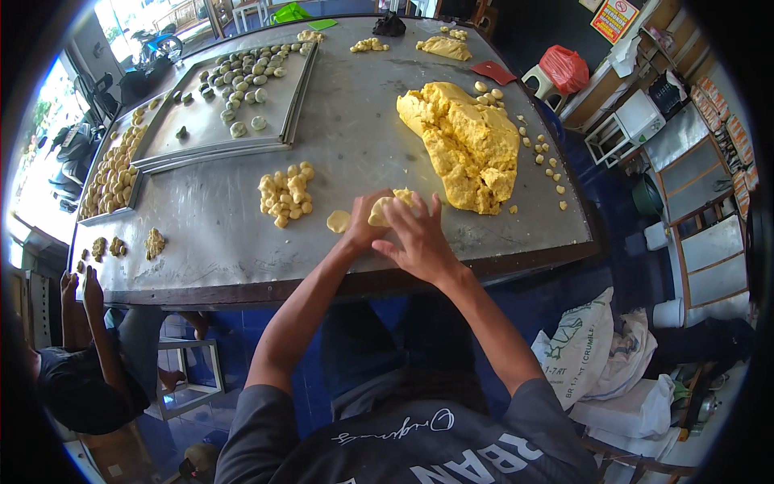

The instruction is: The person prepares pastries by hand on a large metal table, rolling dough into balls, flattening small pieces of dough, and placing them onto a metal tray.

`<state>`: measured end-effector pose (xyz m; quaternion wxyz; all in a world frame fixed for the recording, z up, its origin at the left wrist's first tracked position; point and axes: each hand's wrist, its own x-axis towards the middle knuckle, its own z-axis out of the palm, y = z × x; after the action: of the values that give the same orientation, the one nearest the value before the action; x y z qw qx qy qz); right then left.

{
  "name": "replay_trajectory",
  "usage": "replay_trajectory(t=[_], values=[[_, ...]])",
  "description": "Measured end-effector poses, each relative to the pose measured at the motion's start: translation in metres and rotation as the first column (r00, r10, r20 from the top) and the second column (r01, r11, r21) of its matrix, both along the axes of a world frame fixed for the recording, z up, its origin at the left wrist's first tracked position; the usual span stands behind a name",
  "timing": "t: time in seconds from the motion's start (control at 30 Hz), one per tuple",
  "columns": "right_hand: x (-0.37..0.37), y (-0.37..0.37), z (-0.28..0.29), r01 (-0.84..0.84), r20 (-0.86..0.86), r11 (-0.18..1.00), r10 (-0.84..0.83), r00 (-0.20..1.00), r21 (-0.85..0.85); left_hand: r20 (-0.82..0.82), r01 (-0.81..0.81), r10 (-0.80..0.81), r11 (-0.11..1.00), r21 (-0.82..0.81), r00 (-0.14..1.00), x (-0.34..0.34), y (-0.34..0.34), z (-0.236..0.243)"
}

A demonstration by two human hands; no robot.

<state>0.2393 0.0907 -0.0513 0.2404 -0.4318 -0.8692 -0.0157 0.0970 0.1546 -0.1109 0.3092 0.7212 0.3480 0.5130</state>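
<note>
A pale piece of dough [378, 213] is between my hands above the table's near edge. My left hand [364, 219] is closed around it from the left. My right hand [421, 244] presses its fingers against it from the right, thumb held apart. A yellow crumbly bit [403, 195] shows at the right fingertips. Beside my left hand lies a flattened dough round [339, 221]. Farther left is a heap of small dough balls [285, 194]. Beyond my right hand rests a large yellow crumbly mass [463, 149].
The metal table [355, 121] bears a tray of greenish rounds [242, 81] and a tray of pale balls [113, 173]. Small dough balls [551, 161] line its right side. A co-worker [85, 363] sits at the left corner. White sacks [584, 347] stand at right.
</note>
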Motion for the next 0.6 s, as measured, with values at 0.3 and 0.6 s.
replay_trajectory(t=[0.3, 0.6], values=[[-0.015, 0.020, -0.011, -0.069, 0.029, 0.996, 0.068, 0.997, 0.060, -0.074, -0.056, 0.051, 0.997, -0.062, 0.996, 0.006, -0.018, 0.024], [-0.020, 0.017, -0.020, -0.001, -0.210, 0.995, 0.023, 0.978, 0.104, -0.004, 0.033, -0.035, 0.987, -0.158, 0.999, 0.001, -0.008, 0.018]])
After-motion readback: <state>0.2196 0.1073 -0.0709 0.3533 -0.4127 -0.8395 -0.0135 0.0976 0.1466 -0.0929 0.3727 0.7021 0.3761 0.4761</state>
